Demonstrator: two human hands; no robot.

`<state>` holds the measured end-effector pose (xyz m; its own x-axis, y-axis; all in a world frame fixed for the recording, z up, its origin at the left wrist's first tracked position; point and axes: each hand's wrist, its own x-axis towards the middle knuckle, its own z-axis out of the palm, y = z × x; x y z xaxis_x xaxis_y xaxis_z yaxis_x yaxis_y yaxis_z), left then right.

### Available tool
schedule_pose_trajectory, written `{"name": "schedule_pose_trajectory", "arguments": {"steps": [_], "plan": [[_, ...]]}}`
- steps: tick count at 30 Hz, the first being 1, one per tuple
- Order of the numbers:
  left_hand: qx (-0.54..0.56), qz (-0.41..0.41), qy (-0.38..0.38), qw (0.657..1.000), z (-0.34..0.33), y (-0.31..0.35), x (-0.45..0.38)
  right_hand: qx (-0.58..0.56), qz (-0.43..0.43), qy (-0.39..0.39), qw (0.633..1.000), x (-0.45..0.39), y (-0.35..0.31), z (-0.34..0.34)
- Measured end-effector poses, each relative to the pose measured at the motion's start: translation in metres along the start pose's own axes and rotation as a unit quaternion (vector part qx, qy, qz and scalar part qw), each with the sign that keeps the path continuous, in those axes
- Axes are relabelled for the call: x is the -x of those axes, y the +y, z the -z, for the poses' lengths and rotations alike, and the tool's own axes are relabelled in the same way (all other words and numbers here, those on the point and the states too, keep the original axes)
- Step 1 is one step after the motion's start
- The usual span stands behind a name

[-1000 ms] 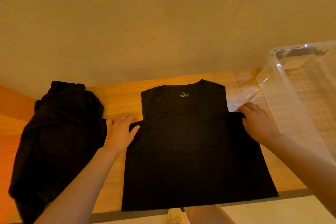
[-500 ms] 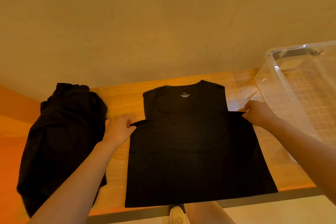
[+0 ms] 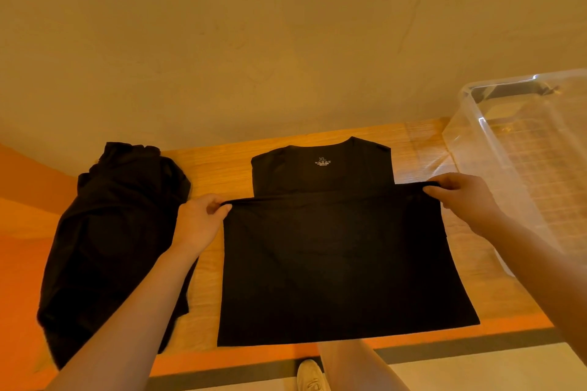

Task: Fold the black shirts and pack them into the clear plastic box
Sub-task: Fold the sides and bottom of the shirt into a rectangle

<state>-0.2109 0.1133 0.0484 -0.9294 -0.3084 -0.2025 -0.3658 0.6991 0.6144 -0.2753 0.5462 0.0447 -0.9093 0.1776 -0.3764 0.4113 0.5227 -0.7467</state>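
Bare forearms, white shoe (image 3: 309, 374)

The clear plastic box (image 3: 521, 149) runs off the right edge.

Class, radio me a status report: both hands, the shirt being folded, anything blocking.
Left hand and right hand each pinch the flat black T-shirt at its sides. Clear plastic box empty, right. Nothing blocking.

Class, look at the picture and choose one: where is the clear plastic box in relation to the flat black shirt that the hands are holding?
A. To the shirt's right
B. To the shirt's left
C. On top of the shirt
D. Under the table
A: the clear plastic box stands on the table at the right of the flat black shirt, beyond the right hand; a crumpled pile of shirts lies at the left.
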Motion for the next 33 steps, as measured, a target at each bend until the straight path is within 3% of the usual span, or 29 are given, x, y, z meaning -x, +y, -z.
{"name": "schedule_pose_trajectory", "arguments": {"steps": [6,12,18,20,22,25,29,33], "plan": [[0.022,-0.013,0.031,0.999,0.028,0.022,-0.024,-0.092,0.016,0.026,0.995,-0.002,-0.034,0.010],[0.041,-0.026,0.056,0.997,0.039,0.049,-0.088,-0.133,0.044,0.056,0.989,-0.057,-0.072,0.010],[-0.027,-0.028,0.039,0.998,-0.015,0.038,-0.145,0.071,0.027,0.060,0.995,-0.110,-0.057,-0.030],[-0.097,-0.069,0.058,0.991,-0.039,0.034,-0.139,0.162,0.088,0.086,0.979,-0.105,-0.046,-0.046],[-0.163,-0.160,0.064,0.971,-0.063,0.034,-0.119,0.216,0.190,0.100,0.952,-0.091,-0.037,-0.066],[-0.230,-0.267,0.012,0.936,-0.096,0.040,-0.085,0.289,0.271,0.047,0.917,-0.065,-0.031,-0.100],[-0.275,-0.232,-0.055,0.931,-0.125,0.048,-0.083,0.372,0.282,-0.028,0.884,-0.061,-0.035,-0.139],[-0.323,-0.190,-0.065,0.925,-0.116,0.028,-0.105,0.407,0.226,-0.010,0.885,-0.085,-0.020,-0.128]]}}
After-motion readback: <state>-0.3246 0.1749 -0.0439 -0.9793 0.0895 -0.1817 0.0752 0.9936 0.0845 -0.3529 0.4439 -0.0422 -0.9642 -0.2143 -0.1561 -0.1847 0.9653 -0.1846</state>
